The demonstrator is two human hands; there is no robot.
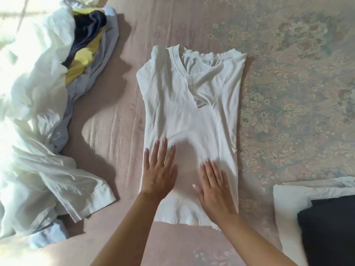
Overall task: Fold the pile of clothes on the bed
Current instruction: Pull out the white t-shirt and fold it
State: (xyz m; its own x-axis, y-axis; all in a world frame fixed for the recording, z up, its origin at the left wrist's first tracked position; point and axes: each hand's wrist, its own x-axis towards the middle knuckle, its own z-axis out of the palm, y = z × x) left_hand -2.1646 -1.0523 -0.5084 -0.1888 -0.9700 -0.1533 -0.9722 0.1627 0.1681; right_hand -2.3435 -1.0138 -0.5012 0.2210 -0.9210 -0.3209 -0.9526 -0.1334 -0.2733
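on white shirt [189,104], both flat palms

pile of clothes [38,104]: cut by left and top edges, sunlit part washed out | folded stack [317,223]: cut by right and bottom edges | white shirt [192,104]: lower part partly hidden under both hands

White shirt [190,112] flat midbed, unfolded pile [38,112] left
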